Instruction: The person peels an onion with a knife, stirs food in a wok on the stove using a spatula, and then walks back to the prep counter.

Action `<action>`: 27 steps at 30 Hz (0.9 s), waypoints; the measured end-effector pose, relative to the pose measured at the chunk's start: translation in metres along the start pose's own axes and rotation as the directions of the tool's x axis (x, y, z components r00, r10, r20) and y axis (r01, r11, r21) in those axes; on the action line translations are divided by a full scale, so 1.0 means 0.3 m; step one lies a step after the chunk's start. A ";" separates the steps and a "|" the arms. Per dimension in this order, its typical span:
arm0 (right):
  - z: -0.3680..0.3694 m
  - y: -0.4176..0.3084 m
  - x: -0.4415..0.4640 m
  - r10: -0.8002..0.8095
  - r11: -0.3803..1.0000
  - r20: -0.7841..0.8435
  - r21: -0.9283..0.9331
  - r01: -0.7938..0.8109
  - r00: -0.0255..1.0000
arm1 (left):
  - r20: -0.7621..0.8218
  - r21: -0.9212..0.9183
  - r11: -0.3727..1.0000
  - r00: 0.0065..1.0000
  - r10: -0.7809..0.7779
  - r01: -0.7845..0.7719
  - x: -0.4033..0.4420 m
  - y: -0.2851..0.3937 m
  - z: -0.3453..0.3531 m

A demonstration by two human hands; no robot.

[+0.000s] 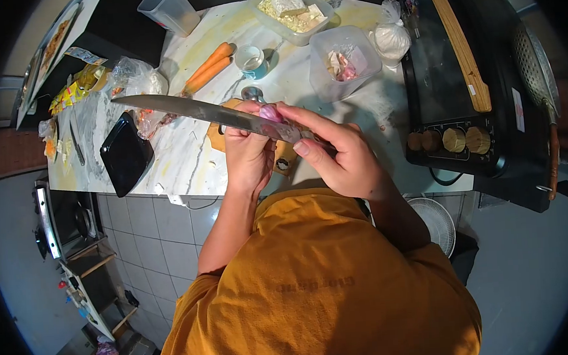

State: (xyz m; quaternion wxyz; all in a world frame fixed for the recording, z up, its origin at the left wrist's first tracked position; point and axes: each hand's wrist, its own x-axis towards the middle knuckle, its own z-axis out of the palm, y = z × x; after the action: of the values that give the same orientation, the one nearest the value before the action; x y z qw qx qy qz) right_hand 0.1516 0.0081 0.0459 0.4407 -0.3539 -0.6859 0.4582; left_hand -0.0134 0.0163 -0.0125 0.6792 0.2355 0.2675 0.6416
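Observation:
A large knife [182,108] lies slantwise above the counter, its blade pointing to the far left. My right hand [341,151] is closed around it near the handle, thumb against the blade; the handle itself is hidden. A small purple shallot [270,113] shows just behind the blade. My left hand [250,150] pinches the shallot, with its fingers partly covered by the knife. Beneath both hands sits a wooden cutting board [216,138], mostly hidden.
Two carrots [209,68], a small glass jar [251,61] and a metal spoon [251,93] lie beyond my hands. A plastic tub [345,66] holds shallot pieces; another container [294,17] holds pale food. A black tray [126,154] is left, a black stove [452,102] right.

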 end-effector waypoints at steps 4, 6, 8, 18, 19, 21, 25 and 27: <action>-0.015 -0.017 0.001 0.057 0.998 0.040 -0.011 -0.057 0.998 | 0.017 -0.019 1.000 1.000 0.010 -0.010 -0.006 0.004 0.025; -0.016 -0.016 0.003 0.050 0.998 0.046 -0.039 -0.049 0.998 | -0.032 -0.013 0.999 0.999 0.037 -0.038 -0.008 0.005 0.051; -0.012 -0.008 0.003 0.030 0.999 0.039 -0.043 -0.029 0.999 | 0.004 -0.002 0.999 0.999 0.035 -0.035 -0.008 0.007 0.029; -0.010 0.007 0.005 -0.041 0.991 0.033 -0.125 0.045 0.999 | 0.061 0.032 0.996 0.995 0.078 -0.080 -0.020 0.021 0.055; -0.011 0.006 0.005 -0.048 0.989 0.025 -0.137 0.051 0.999 | 0.061 0.032 0.996 0.995 0.076 -0.078 -0.019 0.014 0.044; -0.018 -0.013 0.004 0.082 0.994 0.004 -0.069 -0.082 0.997 | 0.105 -0.036 0.996 0.991 0.085 -0.082 -0.016 0.003 0.021; -0.013 -0.036 -0.002 0.122 0.992 0.039 -0.016 -0.122 0.992 | 0.025 -0.100 0.994 0.999 0.043 -0.040 -0.026 0.012 0.039; 0.003 -0.026 0.000 0.019 1.000 -0.014 0.024 -0.018 1.000 | -0.009 -0.079 0.997 1.000 0.026 -0.027 -0.019 0.007 0.021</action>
State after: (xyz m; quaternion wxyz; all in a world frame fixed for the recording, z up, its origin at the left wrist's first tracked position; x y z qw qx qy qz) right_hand 0.1501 0.0051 0.0531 0.4455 -0.3582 -0.6741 0.4678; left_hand -0.0111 0.0110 -0.0060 0.6783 0.2095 0.2416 0.6615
